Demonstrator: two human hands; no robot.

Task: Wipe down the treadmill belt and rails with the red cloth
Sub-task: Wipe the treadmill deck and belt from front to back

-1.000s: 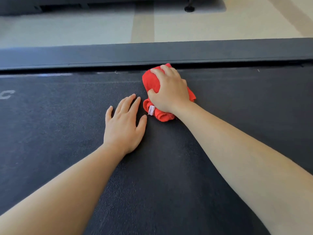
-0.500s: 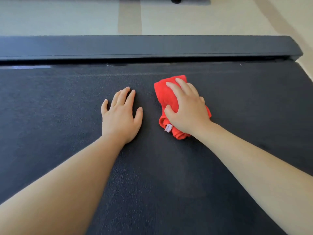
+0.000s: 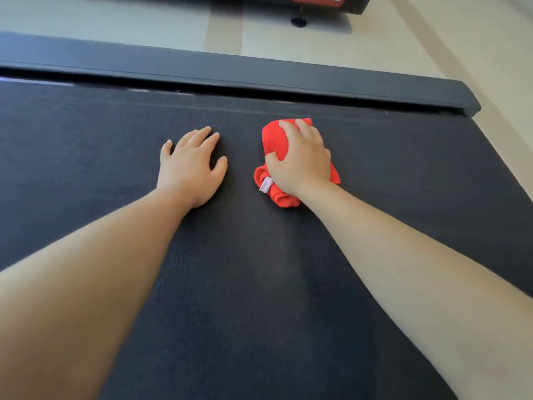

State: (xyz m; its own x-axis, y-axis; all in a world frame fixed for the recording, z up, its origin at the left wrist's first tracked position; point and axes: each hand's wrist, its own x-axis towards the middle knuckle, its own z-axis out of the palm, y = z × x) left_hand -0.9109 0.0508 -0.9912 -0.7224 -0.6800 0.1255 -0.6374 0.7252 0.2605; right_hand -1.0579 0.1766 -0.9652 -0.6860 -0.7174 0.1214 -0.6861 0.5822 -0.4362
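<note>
One bunched red cloth (image 3: pixel 273 140), white tag (image 3: pixel 266 184) showing, fills the right hand's (image 3: pixel 302 164) grip; left hand (image 3: pixel 191 168) lies flat.

The head-worn camera looked forward and down from close above the treadmill belt (image 3: pixel 86 174), facing across it to the far rail (image 3: pixel 259 72), which slanted down toward the right. The floor (image 3: pixel 115 15) lay beyond the rail. Both forearms entered from the bottom edge; the left hand (image 3: pixel 191 166) and the right hand (image 3: pixel 302 166), on the red cloth (image 3: pixel 271 142), sat mid-frame.
</note>
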